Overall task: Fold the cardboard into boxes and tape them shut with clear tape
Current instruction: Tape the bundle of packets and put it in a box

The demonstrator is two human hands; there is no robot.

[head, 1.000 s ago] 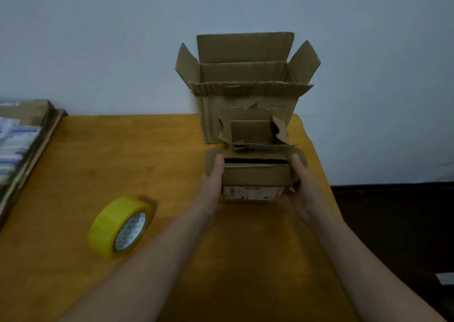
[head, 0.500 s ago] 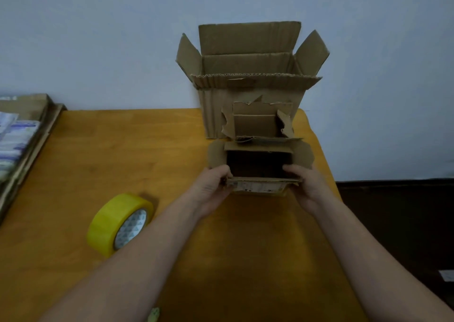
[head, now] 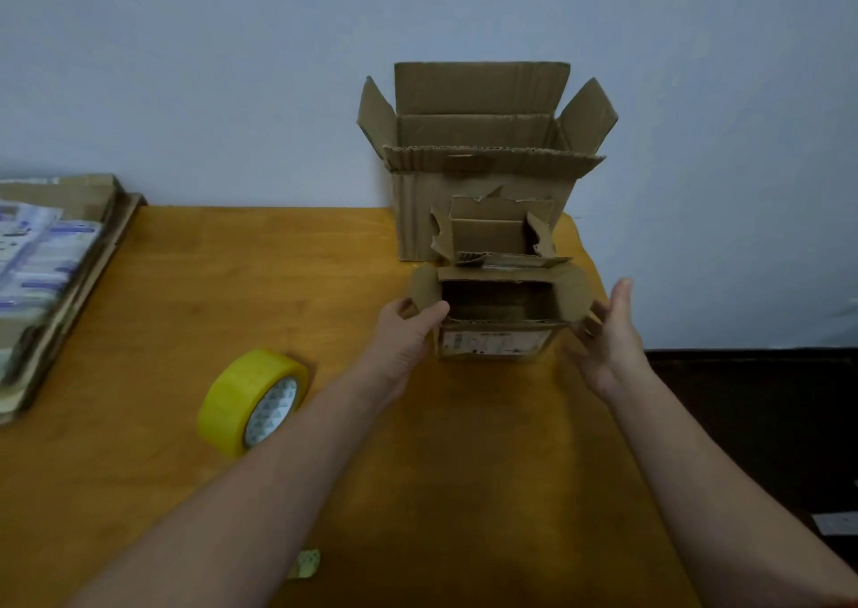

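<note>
The yellow tape roll [head: 253, 401] lies to the near left of the small open box [head: 497, 324]. The left hand [head: 406, 333] pinches this box's left flap, while the right hand [head: 608, 333] is spread loose beside the right flap. Pulled unevenly, the light box could skid into the torn box [head: 492, 231] just behind it. The print on its white label [head: 494, 342] is too small to read.

No legible text; box label [head: 494, 342] blurred
</note>
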